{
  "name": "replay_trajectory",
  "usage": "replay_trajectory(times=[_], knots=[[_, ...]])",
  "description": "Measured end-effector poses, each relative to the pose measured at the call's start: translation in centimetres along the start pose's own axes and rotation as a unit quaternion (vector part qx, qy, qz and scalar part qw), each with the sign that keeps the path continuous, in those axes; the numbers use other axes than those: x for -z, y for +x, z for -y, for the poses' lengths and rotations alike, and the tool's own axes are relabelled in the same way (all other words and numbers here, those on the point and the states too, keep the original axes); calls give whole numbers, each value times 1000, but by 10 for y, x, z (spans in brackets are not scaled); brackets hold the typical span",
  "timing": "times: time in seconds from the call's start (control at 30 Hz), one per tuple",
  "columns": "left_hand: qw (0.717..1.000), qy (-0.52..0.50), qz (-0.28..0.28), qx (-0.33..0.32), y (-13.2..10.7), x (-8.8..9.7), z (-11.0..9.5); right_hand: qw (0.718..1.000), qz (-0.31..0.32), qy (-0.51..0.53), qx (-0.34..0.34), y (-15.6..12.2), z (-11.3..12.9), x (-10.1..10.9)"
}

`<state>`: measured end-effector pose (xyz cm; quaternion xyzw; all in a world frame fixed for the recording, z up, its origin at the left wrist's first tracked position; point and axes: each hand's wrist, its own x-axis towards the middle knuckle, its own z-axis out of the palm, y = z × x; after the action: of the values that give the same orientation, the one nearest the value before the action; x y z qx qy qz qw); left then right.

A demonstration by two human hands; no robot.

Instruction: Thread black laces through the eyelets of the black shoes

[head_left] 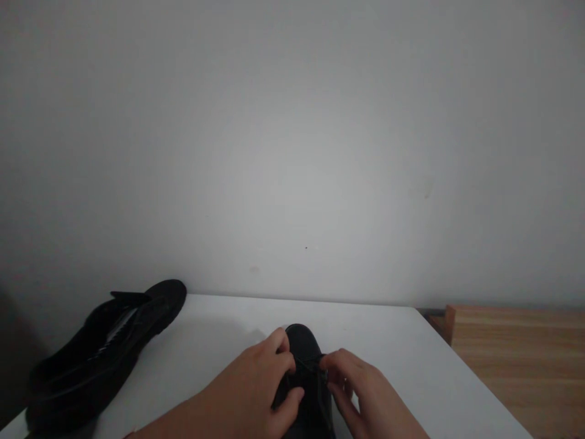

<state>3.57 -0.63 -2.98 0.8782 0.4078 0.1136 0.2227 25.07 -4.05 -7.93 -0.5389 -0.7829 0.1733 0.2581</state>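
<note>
A black shoe (pixel 302 342) lies on the white table (pixel 219 341) at the bottom centre, toe pointing away from me. My left hand (pixel 256 384) grips its left side, fingers curled and pinched on a black lace. My right hand (pixel 361 390) rests on the shoe's right side, fingers bent and pinching the lace near the tongue. Most of the shoe is hidden under both hands. A second black shoe (pixel 105 350) lies on the table at the left, toe towards the wall, apart from both hands.
A plain white wall (pixel 292 152) rises right behind the table. A wooden surface (pixel 516 360) adjoins the table's right edge. The table's left edge runs under the second shoe.
</note>
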Motion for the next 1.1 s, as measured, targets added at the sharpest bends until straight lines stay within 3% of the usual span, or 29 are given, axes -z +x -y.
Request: replay_trajectory(times=[0.27, 0.43, 0.57, 0.77, 0.87, 0.97, 1.03, 1.1], knots=[[986, 156, 49, -27, 8, -3, -22, 991, 26, -120, 57, 0, 28, 13], [982, 176, 74, -15, 17, -8, -25, 948, 100, -298, 50, 22, 58, 7], [983, 174, 59, 6, 18, -5, -29, 943, 116, -309, 53, 32, 69, 2], [987, 160, 0, -19, 13, 5, -24, 951, 72, -298, 42, 33, 70, 8], [992, 124, -34, -9, 9, 18, -25, 975, 22, -221, 27, 31, 69, 26], [996, 34, -80, -21, 4, 39, -34, 998, -36, -54, 27, 28, 74, 49], [985, -55, -150, -63, -2, 55, -42, 992, -85, 77, 54, 26, 82, 65], [956, -122, -245, -108, -8, 68, -49, 960, -178, 190, 105, 21, 91, 80]])
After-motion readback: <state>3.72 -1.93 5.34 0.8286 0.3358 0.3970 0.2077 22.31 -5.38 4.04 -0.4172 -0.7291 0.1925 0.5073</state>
